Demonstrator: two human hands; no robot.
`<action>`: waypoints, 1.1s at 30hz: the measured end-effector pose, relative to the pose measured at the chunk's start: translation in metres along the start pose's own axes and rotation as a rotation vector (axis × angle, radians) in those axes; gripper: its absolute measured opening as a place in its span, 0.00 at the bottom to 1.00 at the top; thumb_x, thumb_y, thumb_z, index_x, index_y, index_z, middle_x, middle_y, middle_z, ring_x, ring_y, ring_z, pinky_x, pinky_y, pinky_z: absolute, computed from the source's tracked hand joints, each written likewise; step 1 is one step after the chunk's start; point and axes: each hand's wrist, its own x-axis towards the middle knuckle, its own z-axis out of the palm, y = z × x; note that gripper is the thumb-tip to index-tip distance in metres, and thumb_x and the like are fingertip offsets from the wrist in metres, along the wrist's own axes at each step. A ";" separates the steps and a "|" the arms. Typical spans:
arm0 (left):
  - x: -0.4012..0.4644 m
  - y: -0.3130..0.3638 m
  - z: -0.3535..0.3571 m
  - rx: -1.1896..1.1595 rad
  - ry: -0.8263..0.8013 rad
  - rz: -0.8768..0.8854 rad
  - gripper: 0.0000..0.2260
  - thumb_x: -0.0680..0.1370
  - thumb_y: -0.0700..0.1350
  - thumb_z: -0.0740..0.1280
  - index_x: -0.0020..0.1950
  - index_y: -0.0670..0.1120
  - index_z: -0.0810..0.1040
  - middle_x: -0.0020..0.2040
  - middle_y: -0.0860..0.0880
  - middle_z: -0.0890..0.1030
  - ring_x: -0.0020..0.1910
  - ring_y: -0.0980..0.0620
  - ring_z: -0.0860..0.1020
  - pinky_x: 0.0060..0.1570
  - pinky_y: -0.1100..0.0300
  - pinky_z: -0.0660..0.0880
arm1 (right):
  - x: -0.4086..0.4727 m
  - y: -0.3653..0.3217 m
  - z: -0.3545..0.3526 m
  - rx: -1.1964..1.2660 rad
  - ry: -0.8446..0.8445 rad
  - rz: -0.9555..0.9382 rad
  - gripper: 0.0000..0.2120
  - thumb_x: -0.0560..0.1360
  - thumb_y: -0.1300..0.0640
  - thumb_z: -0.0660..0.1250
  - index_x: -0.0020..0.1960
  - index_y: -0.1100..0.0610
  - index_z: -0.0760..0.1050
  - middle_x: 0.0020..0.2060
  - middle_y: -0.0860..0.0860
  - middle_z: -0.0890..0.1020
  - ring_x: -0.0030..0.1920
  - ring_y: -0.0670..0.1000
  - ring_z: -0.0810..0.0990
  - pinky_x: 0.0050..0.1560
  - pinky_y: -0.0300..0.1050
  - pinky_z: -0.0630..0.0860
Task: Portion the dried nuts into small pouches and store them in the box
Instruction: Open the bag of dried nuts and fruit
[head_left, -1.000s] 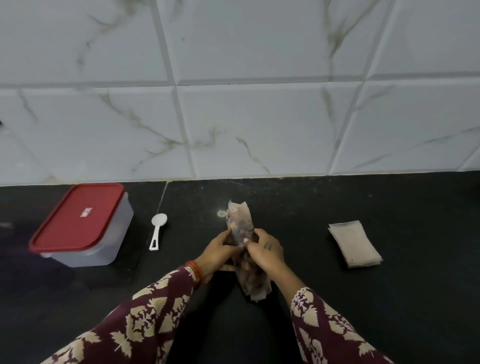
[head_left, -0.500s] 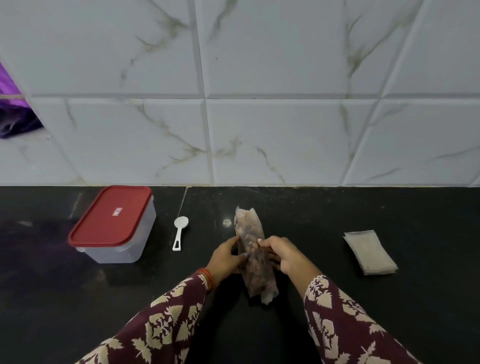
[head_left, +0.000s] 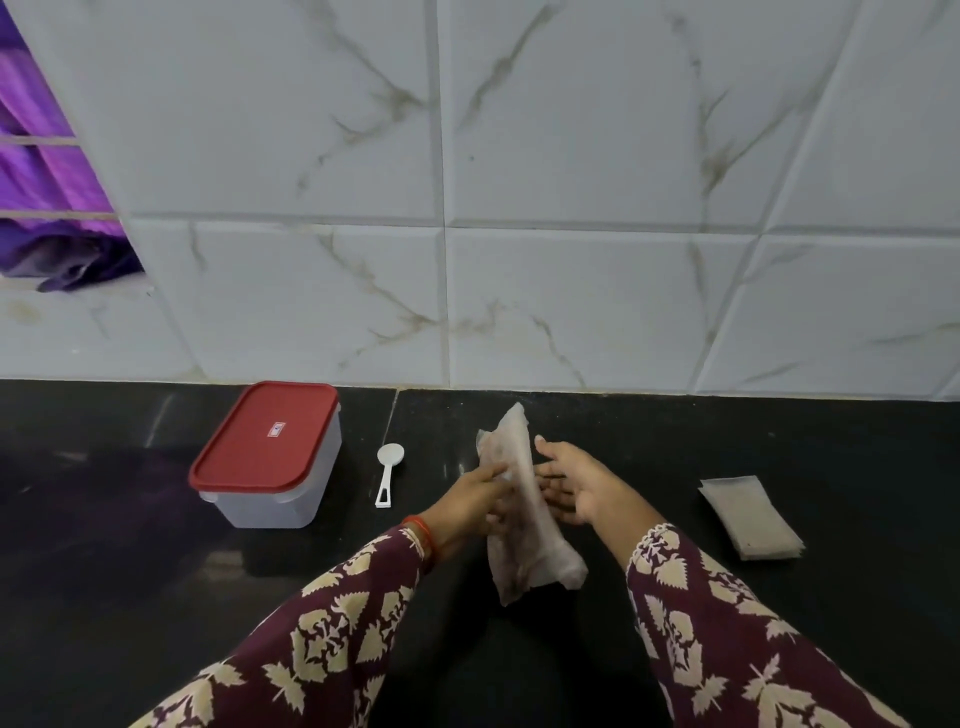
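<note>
A long clear plastic bag of dried nuts (head_left: 524, 525) stands tilted on the black counter (head_left: 779, 649), its top pointing toward the wall. My left hand (head_left: 470, 499) holds the bag's left side with its fingers round it. My right hand (head_left: 576, 480) is just to the right of the bag, palm turned up and fingers spread, barely touching it. A stack of small pouches (head_left: 748, 517) lies flat to the right. The clear box with a red lid (head_left: 267, 457) stands closed at the left, with a white plastic scoop (head_left: 387, 473) beside it.
A white marble-tile wall (head_left: 571, 260) rises right behind the counter. Purple cloth (head_left: 47, 208) shows in an opening at the upper left.
My right hand has let go of the bag and opened, palm up, beside it. My left hand keeps its hold. The camera has tilted up and shifted left.
</note>
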 end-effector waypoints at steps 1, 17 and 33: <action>0.000 0.001 -0.002 -0.061 0.011 -0.006 0.15 0.82 0.47 0.59 0.65 0.42 0.72 0.40 0.48 0.74 0.37 0.55 0.74 0.43 0.59 0.74 | -0.002 -0.003 0.001 -0.012 -0.017 -0.001 0.22 0.78 0.43 0.61 0.57 0.60 0.78 0.50 0.55 0.78 0.54 0.54 0.76 0.55 0.49 0.72; -0.016 0.039 -0.026 -0.349 -0.018 -0.016 0.25 0.80 0.61 0.54 0.62 0.41 0.72 0.60 0.40 0.77 0.56 0.43 0.79 0.54 0.47 0.78 | -0.028 -0.034 0.013 0.125 -0.113 -0.084 0.24 0.79 0.43 0.58 0.64 0.62 0.72 0.53 0.61 0.79 0.52 0.59 0.79 0.47 0.54 0.76; -0.014 0.055 -0.044 -0.084 -0.026 0.091 0.23 0.78 0.57 0.63 0.64 0.40 0.72 0.58 0.42 0.76 0.51 0.47 0.80 0.43 0.57 0.80 | -0.042 -0.049 0.019 0.221 -0.203 -0.126 0.33 0.79 0.38 0.51 0.70 0.64 0.65 0.63 0.67 0.74 0.63 0.65 0.73 0.62 0.62 0.69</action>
